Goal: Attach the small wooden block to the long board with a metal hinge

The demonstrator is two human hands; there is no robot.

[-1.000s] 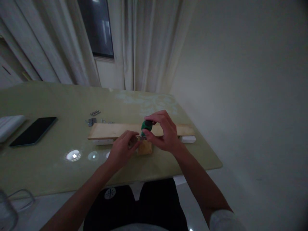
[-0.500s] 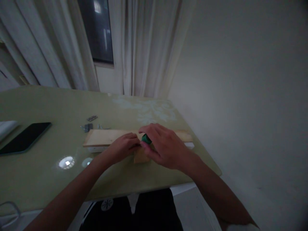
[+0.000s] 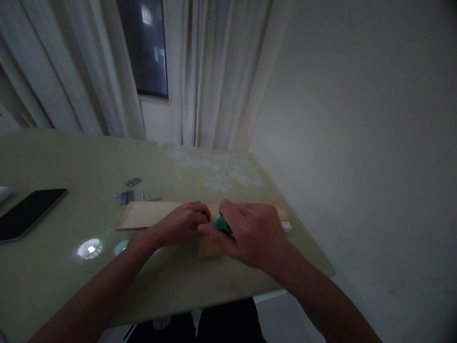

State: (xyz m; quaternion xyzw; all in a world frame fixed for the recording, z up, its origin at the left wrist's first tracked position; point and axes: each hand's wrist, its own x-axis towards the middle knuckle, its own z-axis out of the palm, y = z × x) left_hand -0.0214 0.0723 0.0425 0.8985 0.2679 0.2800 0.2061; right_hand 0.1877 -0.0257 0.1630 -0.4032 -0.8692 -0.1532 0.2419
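My right hand (image 3: pixel 255 233) is wrapped round a green screwdriver (image 3: pixel 222 225); only part of its handle shows, and the shaft is hidden. Close beside it, my left hand (image 3: pixel 185 221) rests at the long wooden board (image 3: pixel 144 214) with its fingers curled together. What those fingers pinch, if anything, is hidden. The board lies across the table on white supports, and a smaller wooden piece (image 3: pixel 209 247) sticks out from its near side below my hands. Beyond the board's left end lie a grey hinge (image 3: pixel 126 197), another hinge (image 3: pixel 133 182) and several screws (image 3: pixel 152 197).
A dark phone or tablet (image 3: pixel 32 212) lies on the greenish table (image 3: pixel 171 286) at the left, with a white object (image 3: pixel 4 193) behind it. A wall (image 3: pixel 357 166) rises along the right side. Curtains (image 3: pixel 221 71) hang by the window at the back.
The view has shifted, so the table things sit a little lower. My right hand has turned and closed more over the green handle. The left hand stays at the board.
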